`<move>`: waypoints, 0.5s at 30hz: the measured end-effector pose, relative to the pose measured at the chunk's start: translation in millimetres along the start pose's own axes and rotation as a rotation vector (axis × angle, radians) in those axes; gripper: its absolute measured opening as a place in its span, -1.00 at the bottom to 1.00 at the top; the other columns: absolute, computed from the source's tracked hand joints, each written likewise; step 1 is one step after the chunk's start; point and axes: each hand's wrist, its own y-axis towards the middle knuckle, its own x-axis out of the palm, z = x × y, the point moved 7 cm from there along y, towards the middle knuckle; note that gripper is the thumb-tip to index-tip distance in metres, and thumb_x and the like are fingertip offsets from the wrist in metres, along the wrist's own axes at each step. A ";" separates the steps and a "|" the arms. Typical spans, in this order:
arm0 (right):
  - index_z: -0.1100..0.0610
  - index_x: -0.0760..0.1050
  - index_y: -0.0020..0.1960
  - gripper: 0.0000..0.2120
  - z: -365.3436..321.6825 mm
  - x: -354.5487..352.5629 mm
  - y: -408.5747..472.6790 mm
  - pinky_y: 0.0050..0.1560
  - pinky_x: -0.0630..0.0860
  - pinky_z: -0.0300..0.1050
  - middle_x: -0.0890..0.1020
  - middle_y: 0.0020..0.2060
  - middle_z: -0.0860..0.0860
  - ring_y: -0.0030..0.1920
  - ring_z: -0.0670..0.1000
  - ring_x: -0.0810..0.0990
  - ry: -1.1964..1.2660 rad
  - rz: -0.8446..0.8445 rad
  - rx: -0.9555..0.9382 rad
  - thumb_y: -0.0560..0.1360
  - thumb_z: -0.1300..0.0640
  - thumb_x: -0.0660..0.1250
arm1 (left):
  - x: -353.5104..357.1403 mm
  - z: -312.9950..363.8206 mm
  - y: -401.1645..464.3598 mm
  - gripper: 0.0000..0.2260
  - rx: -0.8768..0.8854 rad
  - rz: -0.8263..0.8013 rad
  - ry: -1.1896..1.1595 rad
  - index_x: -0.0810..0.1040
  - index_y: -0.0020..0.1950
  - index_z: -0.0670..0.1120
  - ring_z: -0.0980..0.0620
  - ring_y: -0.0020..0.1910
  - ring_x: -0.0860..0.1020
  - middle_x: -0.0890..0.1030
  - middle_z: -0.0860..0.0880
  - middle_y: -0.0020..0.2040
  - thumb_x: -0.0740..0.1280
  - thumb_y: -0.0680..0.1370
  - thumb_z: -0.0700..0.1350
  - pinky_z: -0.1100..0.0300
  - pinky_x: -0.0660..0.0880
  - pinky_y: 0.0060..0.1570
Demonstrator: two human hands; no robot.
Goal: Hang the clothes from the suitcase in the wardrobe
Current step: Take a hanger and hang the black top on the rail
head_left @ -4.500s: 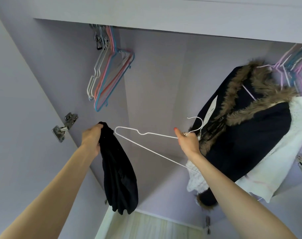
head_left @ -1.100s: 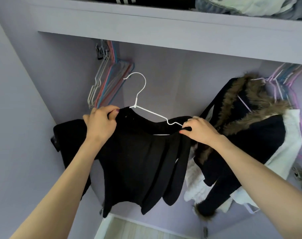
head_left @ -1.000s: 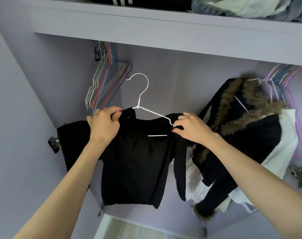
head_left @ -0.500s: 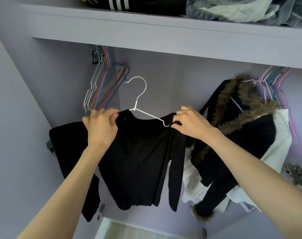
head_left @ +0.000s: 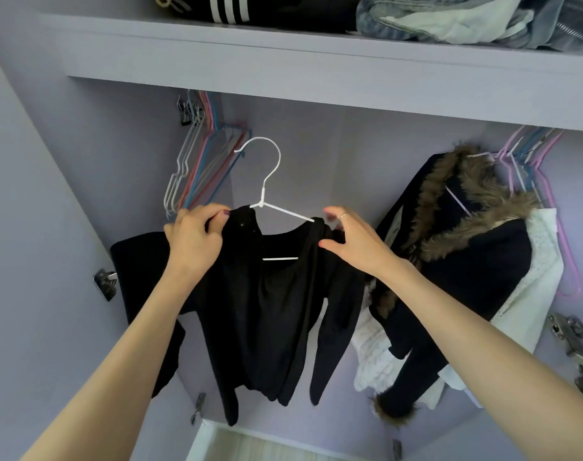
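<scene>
The black long-sleeved top [head_left: 267, 304] is draped on the thin white wire hanger [head_left: 273, 197], pinched at each shoulder by the left hand [head_left: 193, 241] and right hand [head_left: 353, 242]. The hook is pointed up, the rail hidden above.

Soft even daylight, wide-angle edge distortion
</scene>
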 end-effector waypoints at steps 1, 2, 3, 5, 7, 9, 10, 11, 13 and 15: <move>0.11 0.48 0.01 -0.90 3.1 0.6 0.2 -0.10 0.38 -0.17 0.47 -0.14 -0.04 -0.17 -0.09 0.42 -0.016 0.005 0.038 0.55 0.08 0.29 | -0.8 2.2 -1.2 -0.80 0.005 -0.005 -0.028 0.60 0.09 -0.08 -0.12 0.18 0.46 0.62 -0.05 0.06 0.21 0.59 -0.14 -0.07 0.21 0.34; 0.12 0.42 -0.24 -0.78 8.1 1.8 0.8 -0.25 0.32 -0.15 0.42 -0.34 -0.02 -0.33 -0.05 0.35 0.005 0.036 0.073 0.56 0.08 0.26 | -1.9 5.3 -3.2 -0.80 0.020 -0.006 -0.057 0.61 0.10 -0.09 -0.10 0.17 0.47 0.62 -0.04 0.06 0.21 0.59 -0.14 -0.08 0.26 0.33; 0.12 0.28 -0.38 -0.63 11.1 3.6 1.2 -0.34 0.23 -0.14 0.33 -0.45 -0.01 -0.42 -0.03 0.27 0.052 0.065 0.092 0.57 0.09 0.24 | -3.0 8.2 -4.8 -0.80 0.044 -0.002 -0.084 0.61 0.11 -0.11 -0.06 0.15 0.48 0.62 -0.02 0.05 0.22 0.59 -0.15 -0.02 0.31 0.31; 0.13 0.13 -0.43 -0.54 18.0 -0.6 -0.3 -0.36 0.17 -0.13 0.23 -0.52 0.00 -0.46 -0.01 0.20 0.117 0.190 0.117 0.56 0.13 0.24 | -6.0 11.8 -6.9 -0.80 0.067 0.021 -0.124 0.61 0.09 -0.15 0.06 0.06 0.50 0.61 0.00 0.01 0.21 0.59 -0.18 0.22 0.36 0.17; 0.14 0.10 -0.45 -0.53 22.0 -8.0 -2.7 -0.30 0.23 -0.12 0.23 -0.53 0.01 -0.44 0.03 0.24 0.043 0.285 0.124 0.55 0.14 0.24 | -14.7 8.1 -7.8 -0.80 0.022 0.102 -0.154 0.59 0.05 -0.20 0.08 -0.03 0.49 0.59 -0.03 -0.06 0.18 0.60 -0.21 0.35 0.31 0.00; 0.12 0.10 -0.46 -0.52 27.2 -14.8 -6.1 -0.10 0.32 -0.06 0.27 -0.54 -0.02 -0.35 0.06 0.32 -0.128 0.301 0.127 0.57 0.12 0.21 | -27.1 1.8 -6.2 -0.81 -0.041 0.222 -0.175 0.56 0.03 -0.22 0.02 -0.09 0.45 0.54 -0.06 -0.13 0.16 0.61 -0.23 0.38 0.24 -0.14; 0.12 0.12 -0.46 -0.53 28.7 -16.8 -8.7 0.02 0.31 -0.02 0.28 -0.53 -0.05 -0.29 0.07 0.35 -0.212 0.295 0.137 0.57 0.11 0.20 | -32.1 -1.8 -4.6 -0.81 -0.063 0.263 -0.173 0.54 0.04 -0.22 0.00 -0.11 0.43 0.51 -0.07 -0.14 0.15 0.61 -0.23 0.38 0.22 -0.17; 0.13 0.13 -0.45 -0.54 31.0 -18.2 -10.0 0.08 0.29 0.01 0.30 -0.52 -0.06 -0.24 0.08 0.37 -0.259 0.298 0.139 0.57 0.11 0.20 | -35.1 -3.9 -2.8 -0.81 -0.076 0.278 -0.157 0.54 0.05 -0.21 0.01 -0.11 0.41 0.49 -0.08 -0.13 0.14 0.61 -0.23 0.39 0.20 -0.18; 0.13 0.12 -0.46 -0.54 36.3 -21.6 -12.3 0.04 0.29 0.00 0.28 -0.54 -0.05 -0.27 0.09 0.36 -0.231 0.333 0.139 0.55 0.14 0.22 | -31.5 -9.4 0.8 -0.80 -0.073 0.226 -0.100 0.56 0.09 -0.18 0.03 -0.08 0.39 0.46 -0.08 -0.06 0.16 0.61 -0.20 0.39 0.23 -0.09; 0.13 0.08 -0.48 -0.51 40.9 -27.6 -13.4 -0.08 0.26 -0.07 0.22 -0.57 -0.02 -0.36 0.10 0.29 -0.107 0.410 0.149 0.53 0.19 0.24 | -21.4 -11.2 0.2 -0.81 -0.024 0.146 -0.019 0.59 0.10 -0.12 -0.02 -0.01 0.40 0.43 -0.11 0.00 0.21 0.59 -0.16 0.19 0.33 0.14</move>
